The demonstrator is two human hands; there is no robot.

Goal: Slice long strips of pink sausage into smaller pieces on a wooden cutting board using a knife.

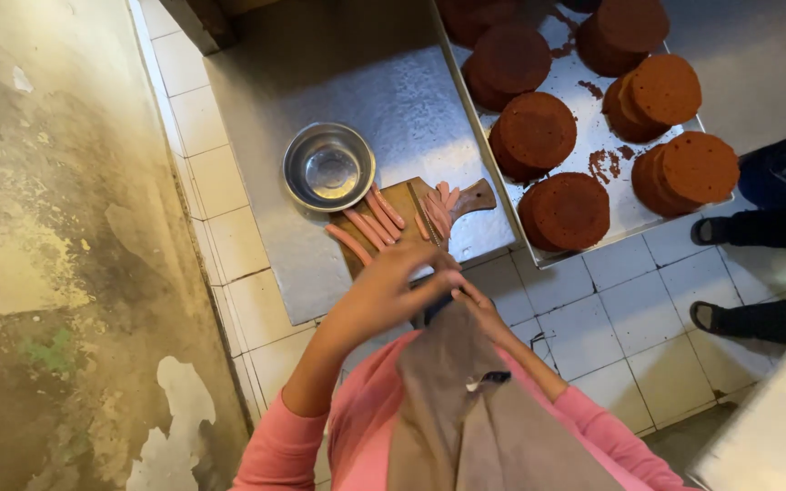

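Steel counter (357,82): sausages (370,227) on cutting board (411,205) at near edge; left hand (384,291), right hand (477,307) together there, grip indiscernible

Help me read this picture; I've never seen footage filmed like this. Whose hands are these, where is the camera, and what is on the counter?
The camera sits on a person's head, looking straight down. The left hand and right hand, in pink sleeves, meet at the counter edge; what they hold is hidden. Ahead lies a wooden cutting board with pink sausages, some cut into strips, beside an empty steel bowl. To the right, a metal tray carries round brown cakes. Another person's sandalled feet stand on the tiled floor.
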